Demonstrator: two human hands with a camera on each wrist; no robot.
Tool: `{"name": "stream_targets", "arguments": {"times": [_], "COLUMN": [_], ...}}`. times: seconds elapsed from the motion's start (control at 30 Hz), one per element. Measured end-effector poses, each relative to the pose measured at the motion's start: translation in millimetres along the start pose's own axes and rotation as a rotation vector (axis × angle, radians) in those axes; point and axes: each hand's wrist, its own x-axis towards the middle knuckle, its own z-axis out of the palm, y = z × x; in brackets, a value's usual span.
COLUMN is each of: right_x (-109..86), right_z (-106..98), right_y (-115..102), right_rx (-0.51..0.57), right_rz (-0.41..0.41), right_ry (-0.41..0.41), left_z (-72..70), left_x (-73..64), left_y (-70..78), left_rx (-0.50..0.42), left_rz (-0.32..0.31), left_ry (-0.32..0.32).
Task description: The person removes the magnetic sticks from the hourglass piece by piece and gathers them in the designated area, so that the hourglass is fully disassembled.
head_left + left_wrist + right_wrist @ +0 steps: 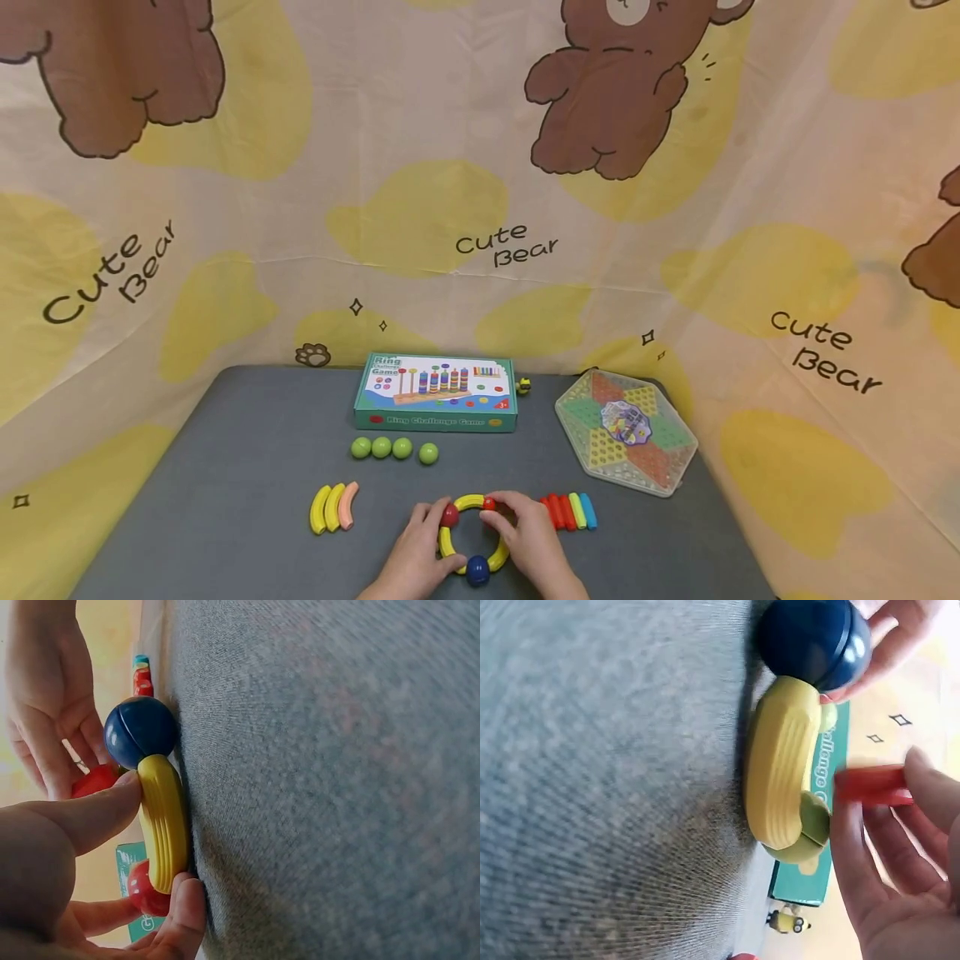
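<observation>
A ring of yellow curved rods (447, 543) lies in front of me, with a blue ball (477, 570) at its near side and a red ball (450, 515) at its upper left. My left hand (420, 546) grips the ring's left rod, thumb near the blue ball and fingers by the red ball. Between thumb and fingers, my right hand (528, 537) pinches a short red rod (874, 784) at the ring's upper right. In the right wrist view that rod is raised beside another yellow curved rod (784, 765), which meets the blue ball.
Spare curved rods, yellow and pink (348, 506), lie left; red, lime and blue sticks (588, 511) lie right. Several green balls (382, 447) line up before a game box (435, 421). A hexagonal board (585, 410) sits back right, a small yellow figure (523, 386) beside the box.
</observation>
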Motion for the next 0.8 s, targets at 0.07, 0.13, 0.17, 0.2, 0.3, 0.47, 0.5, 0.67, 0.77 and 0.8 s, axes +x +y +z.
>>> {"name": "stream_targets", "arguments": {"times": [0.07, 0.13, 0.17, 0.2, 0.3, 0.47, 0.5, 0.67, 0.77, 0.8], "right_x": [-0.3, -1.0, -1.2, -1.4, -2.6, -6.2, -7.5, -17.9, -24.4, -26.4], "right_z": [1, 0, -1, -2, -9, -26, -30, -51, -65, -70], "right_y": [0, -1, 0, 0, 2, 12, 16, 35, 49, 53], "right_rx": [0.041, 0.076, 0.091, 0.102, 0.124, 0.108, 0.106, 0.089, 0.062, 0.048], "right_rz": [0.032, 0.053, 0.063, 0.07, 0.091, 0.128, 0.14, 0.207, 0.25, 0.27], "right_ry": [0.004, -0.001, -0.002, -0.001, 0.021, 0.124, 0.149, 0.245, 0.281, 0.289], "left_z": [-0.3, -0.5, -0.4, -0.4, -0.9, -0.9, -1.0, -2.0, -3.2, -3.7], "left_x": [-0.2, -0.2, -0.3, -0.6, -1.0, -1.0, -1.3, -5.1, -8.7, -9.6], "left_y": [0.2, 0.3, 0.5, 0.5, 0.0, -2.9, -3.7, -6.9, -7.8, -7.8], "left_rx": [-0.004, -0.008, -0.009, -0.009, 0.009, 0.063, 0.069, 0.06, 0.057, 0.06], "left_rz": [-0.002, -0.001, -0.004, -0.004, -0.014, -0.015, -0.008, 0.048, 0.093, 0.11], "left_ry": [-0.004, -0.007, -0.012, -0.015, -0.009, 0.031, 0.036, 0.048, 0.025, 0.012]}}
